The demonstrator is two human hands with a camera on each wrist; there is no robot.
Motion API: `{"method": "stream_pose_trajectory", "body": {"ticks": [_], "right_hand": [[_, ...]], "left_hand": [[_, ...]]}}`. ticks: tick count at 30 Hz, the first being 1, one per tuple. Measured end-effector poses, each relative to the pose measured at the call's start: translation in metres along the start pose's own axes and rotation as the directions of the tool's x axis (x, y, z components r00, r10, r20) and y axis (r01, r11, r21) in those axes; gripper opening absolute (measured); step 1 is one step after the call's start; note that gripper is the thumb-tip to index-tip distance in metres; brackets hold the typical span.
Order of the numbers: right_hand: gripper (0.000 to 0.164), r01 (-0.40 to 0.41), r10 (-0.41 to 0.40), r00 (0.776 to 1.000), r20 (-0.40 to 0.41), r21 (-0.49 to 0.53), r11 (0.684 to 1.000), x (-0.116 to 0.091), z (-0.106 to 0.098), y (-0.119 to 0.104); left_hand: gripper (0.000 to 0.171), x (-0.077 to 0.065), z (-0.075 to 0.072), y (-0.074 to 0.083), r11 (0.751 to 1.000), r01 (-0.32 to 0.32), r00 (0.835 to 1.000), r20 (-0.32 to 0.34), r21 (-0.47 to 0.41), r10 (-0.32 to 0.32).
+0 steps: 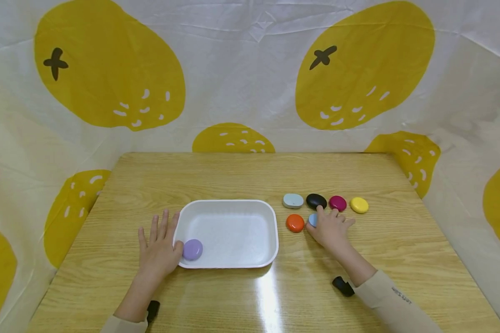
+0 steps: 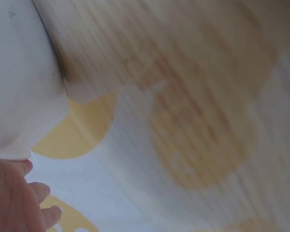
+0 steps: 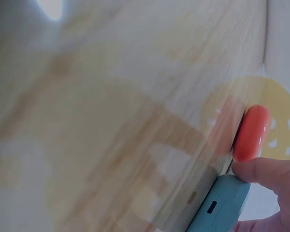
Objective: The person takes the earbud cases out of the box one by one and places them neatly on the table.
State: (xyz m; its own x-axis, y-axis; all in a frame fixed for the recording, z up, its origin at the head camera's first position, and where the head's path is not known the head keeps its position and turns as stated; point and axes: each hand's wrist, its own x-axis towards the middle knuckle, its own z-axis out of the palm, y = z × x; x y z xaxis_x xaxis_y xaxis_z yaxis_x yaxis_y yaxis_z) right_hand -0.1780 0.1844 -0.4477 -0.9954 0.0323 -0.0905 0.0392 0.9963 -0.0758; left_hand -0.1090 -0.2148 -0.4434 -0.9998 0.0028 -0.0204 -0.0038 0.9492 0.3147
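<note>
A white tray sits on the wooden table, with a round lilac case in its near left corner. My left hand rests at the tray's left side, fingers stretched forward and thumb over the rim near the lilac case. To the right of the tray, my right hand pinches a light blue earbud case between thumb and fingers. A charging port shows on that case in the right wrist view. Beside it, close to my right thumb, lies a rounded orange case.
Behind my right hand stand a pale grey-blue case, a black case, a magenta case and a yellow case in a row. A fruit-patterned curtain hangs behind the wooden table.
</note>
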Motion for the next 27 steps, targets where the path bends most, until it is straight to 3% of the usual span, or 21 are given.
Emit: {"method": "stream_pose_trajectory", "body": {"ticks": [6, 9, 16, 21, 27], "right_hand": [[0.065, -0.004, 0.004, 0.999, 0.038, -0.002, 1.000, 0.000, -0.014, -0.003], [0.064, 0.015, -0.015, 1.000, 0.015, 0.009, 1.000, 0.001, -0.028, -0.009], [0.057, 0.177, -0.171, 0.979, -0.108, 0.047, 0.983, -0.004, -0.061, -0.045], [0.050, 0.354, -0.339, 0.921, -0.190, 0.053, 0.934, -0.007, -0.069, -0.084], [0.046, 0.574, -0.560, 0.810, -0.175, 0.033, 0.818, -0.013, -0.059, -0.131]], "left_hand": [[0.064, -0.001, 0.000, 0.000, 1.000, 0.000, 1.000, -0.006, 0.002, 0.000], [0.064, -0.001, 0.000, -0.001, 1.000, 0.000, 1.000, -0.007, 0.004, 0.000], [0.064, -0.001, 0.000, 0.000, 1.000, 0.006, 1.000, 0.003, 0.003, -0.006], [0.064, -0.001, -0.001, 0.000, 1.000, 0.012, 1.000, 0.011, -0.006, -0.012], [0.062, -0.001, 0.001, -0.001, 1.000, 0.008, 1.000, 0.012, -0.003, -0.008]]}}
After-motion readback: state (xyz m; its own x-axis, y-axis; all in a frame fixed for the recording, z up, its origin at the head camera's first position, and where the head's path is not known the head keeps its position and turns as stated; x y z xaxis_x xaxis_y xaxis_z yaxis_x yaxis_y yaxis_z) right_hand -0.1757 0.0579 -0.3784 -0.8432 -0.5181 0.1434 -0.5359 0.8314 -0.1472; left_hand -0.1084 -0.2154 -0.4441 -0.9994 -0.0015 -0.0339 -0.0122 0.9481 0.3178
